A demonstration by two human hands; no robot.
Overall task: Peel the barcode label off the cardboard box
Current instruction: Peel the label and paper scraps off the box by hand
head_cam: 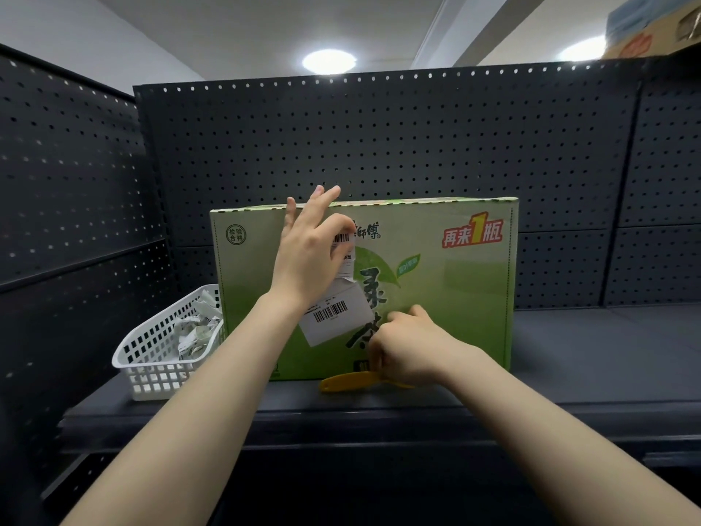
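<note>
Right hand (fisted) presses the cardboard box; left hand pinches its barcode label.

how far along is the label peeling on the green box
Partly done. The white plastic basket already holds crumpled label scraps. In hand: the left hand pinches a narrow white barcode label lifting off the green cardboard box; the right hand works the larger white barcode label's edge. Both labels remain partly attached.
</note>
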